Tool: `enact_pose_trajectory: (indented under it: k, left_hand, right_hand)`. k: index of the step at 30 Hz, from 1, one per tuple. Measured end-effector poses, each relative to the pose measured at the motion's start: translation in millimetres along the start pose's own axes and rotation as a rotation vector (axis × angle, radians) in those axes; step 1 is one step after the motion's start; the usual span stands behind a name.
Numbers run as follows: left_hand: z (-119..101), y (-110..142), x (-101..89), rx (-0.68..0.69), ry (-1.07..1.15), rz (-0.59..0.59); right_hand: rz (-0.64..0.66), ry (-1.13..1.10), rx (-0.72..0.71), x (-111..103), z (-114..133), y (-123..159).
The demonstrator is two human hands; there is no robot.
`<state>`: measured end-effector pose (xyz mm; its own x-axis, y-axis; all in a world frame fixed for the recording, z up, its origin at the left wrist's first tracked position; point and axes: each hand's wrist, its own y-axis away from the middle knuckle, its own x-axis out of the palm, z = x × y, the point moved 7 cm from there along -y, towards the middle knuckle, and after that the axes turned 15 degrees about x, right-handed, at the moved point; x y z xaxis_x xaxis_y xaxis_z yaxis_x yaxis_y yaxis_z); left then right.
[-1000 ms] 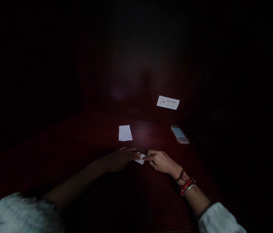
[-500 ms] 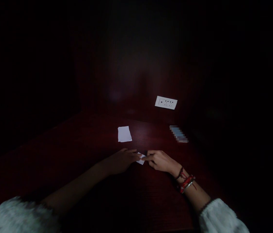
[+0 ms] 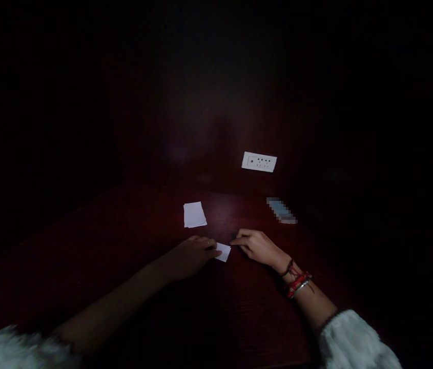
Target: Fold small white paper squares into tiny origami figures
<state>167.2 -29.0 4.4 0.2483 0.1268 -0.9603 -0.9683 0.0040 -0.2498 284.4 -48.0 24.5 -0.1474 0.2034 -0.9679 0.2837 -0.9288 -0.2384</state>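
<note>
A small folded white paper lies on the dark red wooden table. My left hand rests on the table with its fingers pressed together on the paper's left edge, holding it down. My right hand lies just right of the paper, fingers curled and the index tip close to its upper right corner, with nothing in it. Red bracelets circle my right wrist. Both arms wear white fluffy sleeves pushed up.
A small stack of white paper lies beyond my left hand. A pixelated flat object sits at the right rear of the table. A white socket plate is on the dark back wall. The surroundings are very dark.
My right hand has drawn back slightly to the right, so more of the folded paper shows. My left hand stays on the paper. The view drifted a little.
</note>
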Motion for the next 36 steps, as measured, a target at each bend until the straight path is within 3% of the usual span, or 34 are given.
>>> enact_pose_trajectory:
  k: [11,21,28,36]
  left_hand:
    - [7,4,12.3,-0.049,0.215,0.036]
    - [5,4,11.5,-0.017,0.196,0.026]
    - [0,0,1.1,-0.022,0.196,-0.005]
    - [2,3,4.0,-0.034,0.212,-0.011]
  right_hand:
    - [0.120,-0.210,-0.115,10,9,-2]
    - [0.106,-0.256,-0.141,12,10,-3]
    - [0.006,-0.323,-0.038,14,3,-10]
    - [-0.063,-0.448,0.105,19,-8,-17]
